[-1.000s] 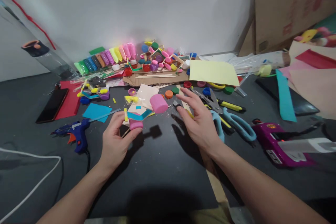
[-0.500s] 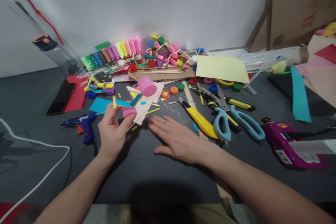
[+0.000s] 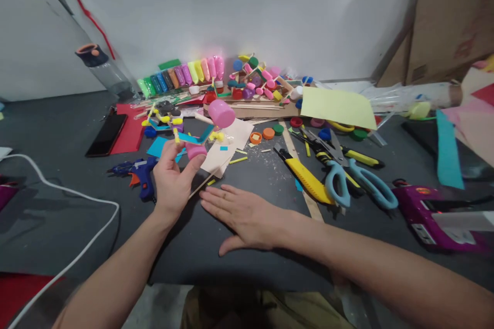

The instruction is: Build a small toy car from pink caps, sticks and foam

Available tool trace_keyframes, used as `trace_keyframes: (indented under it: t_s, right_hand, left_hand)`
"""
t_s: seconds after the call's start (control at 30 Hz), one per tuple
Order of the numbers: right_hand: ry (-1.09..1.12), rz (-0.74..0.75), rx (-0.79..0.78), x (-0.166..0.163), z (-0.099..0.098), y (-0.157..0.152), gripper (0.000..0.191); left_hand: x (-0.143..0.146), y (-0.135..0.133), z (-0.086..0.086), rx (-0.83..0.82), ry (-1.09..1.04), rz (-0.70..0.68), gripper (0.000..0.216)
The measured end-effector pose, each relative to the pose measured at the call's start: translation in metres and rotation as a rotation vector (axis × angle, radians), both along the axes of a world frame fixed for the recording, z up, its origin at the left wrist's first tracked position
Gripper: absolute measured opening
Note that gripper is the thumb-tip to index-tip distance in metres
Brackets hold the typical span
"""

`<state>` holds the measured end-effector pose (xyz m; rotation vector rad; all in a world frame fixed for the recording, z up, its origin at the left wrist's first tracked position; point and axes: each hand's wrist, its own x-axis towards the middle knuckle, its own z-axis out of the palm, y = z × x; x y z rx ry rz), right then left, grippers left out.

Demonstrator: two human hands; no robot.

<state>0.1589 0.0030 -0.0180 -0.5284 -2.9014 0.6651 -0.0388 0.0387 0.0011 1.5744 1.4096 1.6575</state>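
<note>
My left hand (image 3: pixel 172 185) is closed on a small craft model, pinching it between thumb and fingers above the table. A bent blue strip (image 3: pixel 196 138) links the model's pink cap-like pieces (image 3: pixel 222 114), and small yellow bits stick to it. Part of the model is hidden behind the fingers. Palm down, my right hand (image 3: pixel 243 216) lies on the dark tabletop with its fingers stretched out and nothing in it. Pale paper sheets (image 3: pixel 241 133) and a thin stick (image 3: pixel 204 181) lie just beyond both hands.
A blue glue gun (image 3: pixel 141 172) lies left of my left hand. To the right are a yellow utility knife (image 3: pixel 306 177), blue-handled scissors (image 3: pixel 337 185) and a purple device (image 3: pixel 422 205). Coloured clay packs (image 3: pixel 181 76) line the wall. A white cable (image 3: pixel 77 194) crosses the left side.
My right hand has slid left and toward the table's near edge, over the tabletop. My left hand keeps its hold on the craft model. The whole view has shifted a little.
</note>
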Motion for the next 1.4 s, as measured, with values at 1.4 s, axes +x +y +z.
trace_keyframes:
  t_s: [1.4]
  right_hand:
    - [-0.058,-0.073,0.018,0.019,0.015,0.001,0.106]
  left_hand:
    - [-0.001,-0.001,0.004,0.105,0.172,0.001,0.018]
